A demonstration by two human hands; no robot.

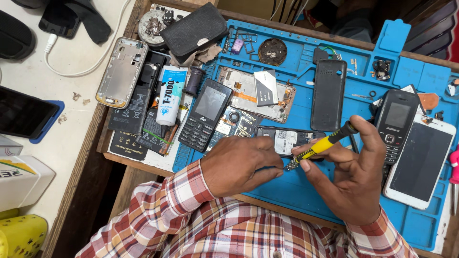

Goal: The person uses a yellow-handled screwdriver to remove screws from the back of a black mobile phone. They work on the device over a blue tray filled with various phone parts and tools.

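Note:
My right hand [353,177] grips a yellow and black screwdriver [321,144], its tip pointing down and left toward my left hand. My left hand [241,165] is closed, fingers curled at the screwdriver's tip; what it pinches is hidden. Both hands hover over a blue repair mat [296,191]. An opened black phone body [286,139] with a white label lies just beyond my hands.
On the mat lie a black keypad phone [204,114], a black back cover [328,94], a second keypad phone [395,125], a white smartphone [420,161] and a bare circuit frame [248,93]. A glue tube [169,95], batteries and a silver frame [121,71] lie left.

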